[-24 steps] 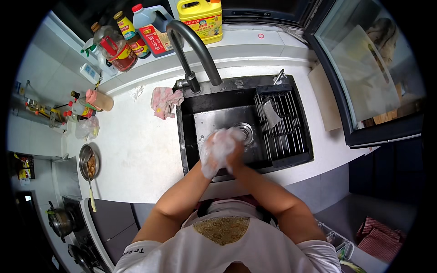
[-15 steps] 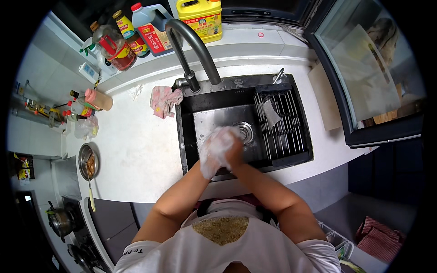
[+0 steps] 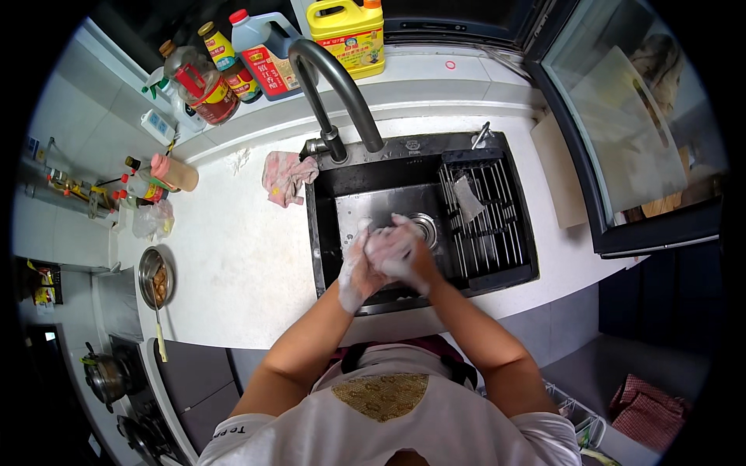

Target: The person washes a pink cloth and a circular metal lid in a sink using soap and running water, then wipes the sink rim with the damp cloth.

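Note:
Over the dark sink (image 3: 312, 233), my two hands meet, coated in white soap foam. My left hand (image 3: 357, 264) lies against the right one, fingers stretched out, with foam down to its wrist. Across it rests my right hand (image 3: 404, 252), smeared a little by motion, its fingers also stretched out. No object shows between them, though the contact side of the palms is hidden. Just beyond my right hand is the round drain (image 3: 423, 226). A curved grey faucet (image 3: 342, 85) arches over the back edge of the sink; no water stream is visible.
A metal drying rack (image 3: 489, 221) covers the sink's right side. On the white counter (image 3: 233, 264) lie a pink cloth (image 3: 287, 177) and a metal bowl of food (image 3: 148, 283). Several bottles and a yellow jug (image 3: 350, 46) line the sill. An open window (image 3: 645, 132) juts in at right.
My hands have shifted against each other: the right hand has slid and more of its fingers show. The thick foam around them looks thinner. The whole view has shifted slightly.

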A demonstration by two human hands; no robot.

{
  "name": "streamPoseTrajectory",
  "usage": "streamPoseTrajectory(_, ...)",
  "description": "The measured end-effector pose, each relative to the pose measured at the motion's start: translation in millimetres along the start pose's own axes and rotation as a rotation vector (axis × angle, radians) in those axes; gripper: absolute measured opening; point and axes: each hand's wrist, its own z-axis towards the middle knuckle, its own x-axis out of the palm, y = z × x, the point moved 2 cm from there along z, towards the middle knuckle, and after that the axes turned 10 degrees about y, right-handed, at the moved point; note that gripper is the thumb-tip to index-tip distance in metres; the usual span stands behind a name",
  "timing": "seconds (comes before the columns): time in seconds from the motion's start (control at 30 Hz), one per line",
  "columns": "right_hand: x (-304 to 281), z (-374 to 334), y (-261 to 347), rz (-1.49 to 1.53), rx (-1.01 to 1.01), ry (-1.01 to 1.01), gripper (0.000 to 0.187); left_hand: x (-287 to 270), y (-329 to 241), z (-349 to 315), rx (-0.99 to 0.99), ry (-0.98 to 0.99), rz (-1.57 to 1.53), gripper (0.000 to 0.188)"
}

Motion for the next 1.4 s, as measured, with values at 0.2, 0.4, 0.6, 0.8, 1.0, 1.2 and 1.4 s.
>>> streamPoseTrajectory(0.2,25,2,-14,0.054,0.023,-0.451,0.035,-94,5,23,0.304,0.220,0.743,0.041)
streamPoseTrajectory(0.4,26,-4,0,-0.094,-0.139,-0.472,0.029,-25,-9,24,0.004,0.611,0.130,0.033)
streamPoseTrajectory(0.6,2,10,26,0.154,0.239,-0.438,0.027,-66,-3,20,0.516,0.015,1.509,0.024)
streamPoseTrajectory(0.8,22,-4,-19,-0.382,-0.180,-0.508,0.033,-57,-6,30,0.246,0.355,0.520,0.035)
streamPoseTrajectory(1.0,25,4,31,-0.187,-0.153,-0.425,0.042,-41,-13,36,-0.041,0.541,-0.051,0.029)
streamPoseTrajectory(1.2,2,16,8,0.233,0.088,-0.418,0.041,-31,-4,20,0.761,0.044,1.361,0.029)
streamPoseTrajectory(1.4,23,11,46,-0.365,-0.258,-0.364,0.036,-109,-5,47,0.172,0.079,0.019,0.028)
